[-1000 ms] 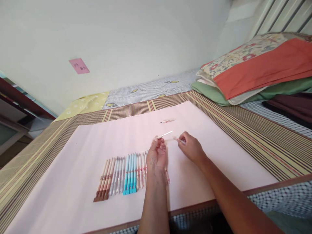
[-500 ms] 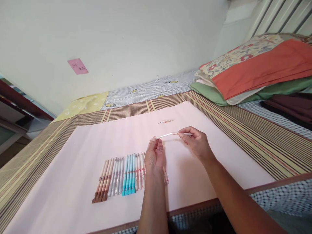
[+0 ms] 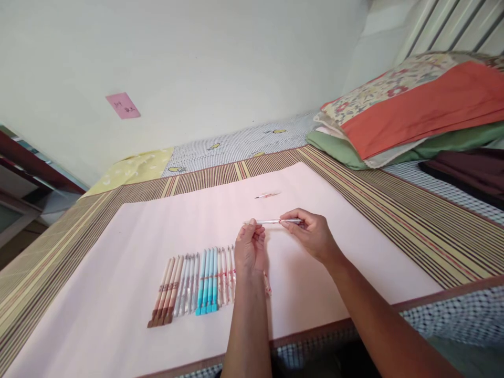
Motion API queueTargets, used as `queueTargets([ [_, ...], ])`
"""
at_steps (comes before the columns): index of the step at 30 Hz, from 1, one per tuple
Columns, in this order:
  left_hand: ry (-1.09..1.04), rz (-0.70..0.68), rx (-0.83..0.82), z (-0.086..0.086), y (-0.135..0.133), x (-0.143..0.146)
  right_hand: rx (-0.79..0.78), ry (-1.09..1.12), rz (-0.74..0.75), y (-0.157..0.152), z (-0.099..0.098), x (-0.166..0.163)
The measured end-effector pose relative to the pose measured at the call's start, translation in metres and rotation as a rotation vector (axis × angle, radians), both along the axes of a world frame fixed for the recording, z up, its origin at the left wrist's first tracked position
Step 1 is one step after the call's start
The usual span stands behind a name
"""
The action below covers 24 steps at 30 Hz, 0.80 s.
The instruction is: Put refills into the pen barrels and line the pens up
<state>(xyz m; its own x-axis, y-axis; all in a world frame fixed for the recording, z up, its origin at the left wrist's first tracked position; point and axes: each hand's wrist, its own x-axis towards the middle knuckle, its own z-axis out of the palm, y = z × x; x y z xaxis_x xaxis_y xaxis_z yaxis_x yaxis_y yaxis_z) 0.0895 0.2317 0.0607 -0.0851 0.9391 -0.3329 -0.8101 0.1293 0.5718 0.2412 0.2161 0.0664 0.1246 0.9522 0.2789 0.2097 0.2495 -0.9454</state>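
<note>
Both my hands hold one thin clear pen point(image 3: 272, 221) level above a pale pink sheet point(image 3: 118, 252). My left hand point(image 3: 251, 248) pinches its left end, and my right hand point(image 3: 311, 233) pinches its right end. Just below and left of my left hand lies a row of several pens point(image 3: 192, 283) side by side: brown ones, clear ones, blue ones and clear ones with red marks. My left wrist hides the row's right end. A small loose pen part point(image 3: 266, 196) lies alone on the sheet beyond my hands.
The pink sheet rests on a striped woven mat point(image 3: 394, 205) over a bed. Folded bedding in red, floral and green point(image 3: 409, 115) is stacked at the right. A pink note point(image 3: 122, 105) sticks to the white wall behind.
My right hand came left to the thin piece in my left hand, and the two parts slid together into one shorter pen held between both hands.
</note>
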Motion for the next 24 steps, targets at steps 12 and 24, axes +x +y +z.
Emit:
queueTargets([
  [12,0.08,-0.156,0.144,0.004,-0.002,-0.009,-0.175,0.309,0.076,0.004,-0.003,-0.01],
  [24,0.125,0.011,0.007,-0.003,0.006,-0.007,-0.118,0.224,0.037,0.002,-0.005,-0.012],
])
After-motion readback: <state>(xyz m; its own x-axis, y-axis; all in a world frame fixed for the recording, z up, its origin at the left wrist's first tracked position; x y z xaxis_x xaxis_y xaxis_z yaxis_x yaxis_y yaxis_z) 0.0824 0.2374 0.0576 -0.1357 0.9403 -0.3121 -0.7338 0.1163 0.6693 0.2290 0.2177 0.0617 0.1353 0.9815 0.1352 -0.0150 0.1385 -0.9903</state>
